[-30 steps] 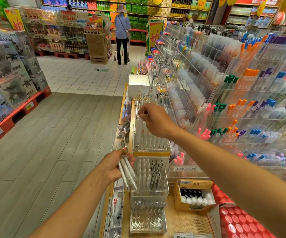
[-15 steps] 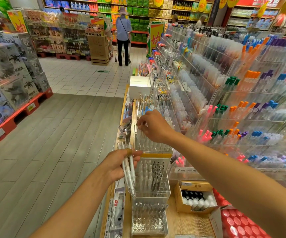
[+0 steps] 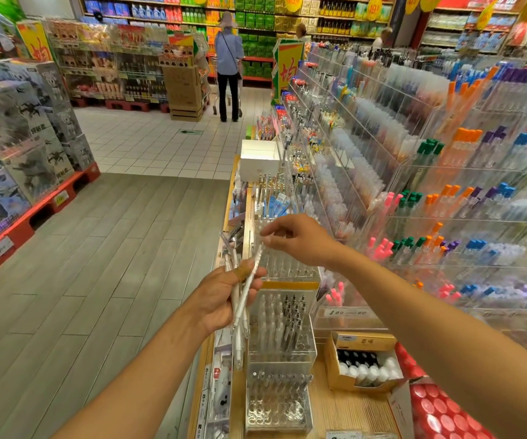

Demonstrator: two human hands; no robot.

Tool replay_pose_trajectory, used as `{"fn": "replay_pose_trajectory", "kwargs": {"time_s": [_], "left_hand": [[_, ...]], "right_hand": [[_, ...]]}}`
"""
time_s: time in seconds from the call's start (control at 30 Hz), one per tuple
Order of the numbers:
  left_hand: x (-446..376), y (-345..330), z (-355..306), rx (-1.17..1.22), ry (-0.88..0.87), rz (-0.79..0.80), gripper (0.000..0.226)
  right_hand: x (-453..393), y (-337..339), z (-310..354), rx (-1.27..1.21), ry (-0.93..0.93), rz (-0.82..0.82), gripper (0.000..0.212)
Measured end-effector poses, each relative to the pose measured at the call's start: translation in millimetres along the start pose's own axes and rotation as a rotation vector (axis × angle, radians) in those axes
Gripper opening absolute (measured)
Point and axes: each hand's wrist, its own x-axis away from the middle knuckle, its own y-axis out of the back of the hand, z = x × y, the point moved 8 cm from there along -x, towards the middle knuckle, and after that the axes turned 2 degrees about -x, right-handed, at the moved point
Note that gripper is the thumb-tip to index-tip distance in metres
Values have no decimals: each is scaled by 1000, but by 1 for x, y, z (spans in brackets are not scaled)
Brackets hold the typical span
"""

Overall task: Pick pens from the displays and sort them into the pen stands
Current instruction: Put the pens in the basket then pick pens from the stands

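Head view: left hand point(image 3: 221, 296) grips a bundle of white pens point(image 3: 240, 312), tips toward 6 o'clock, just left of the tiered clear pen stands point(image 3: 282, 327). Right hand point(image 3: 300, 240) pinches the top of one white pen point(image 3: 253, 270) that slants into the bundle. Open cardboard box point(image 3: 363, 362) at 3 o'clock of the stands; acrylic display racks point(image 3: 446, 217) behind the right forearm. A shopper point(image 3: 229, 64) stands at 12 o'clock, well apart.
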Motion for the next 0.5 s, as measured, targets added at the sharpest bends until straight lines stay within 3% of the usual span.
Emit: {"fn": "replay_pose_trajectory", "kwargs": {"time_s": [0.07,0.23,0.37,0.5], "left_hand": [[0,-5,0,-58,-13,5,26],[-4,-25,4,-29,-26,49,33],[-6,-36,4,-20,-45,92,24],[-11,-39,10,-31,-2,38,27]], "right_hand": [[5,2,-9,-194,-85,93,20],[8,7,-12,-201,-82,191,21],[19,5,-19,-432,-119,291,24],[28,2,-29,-610,-137,282,9]]}}
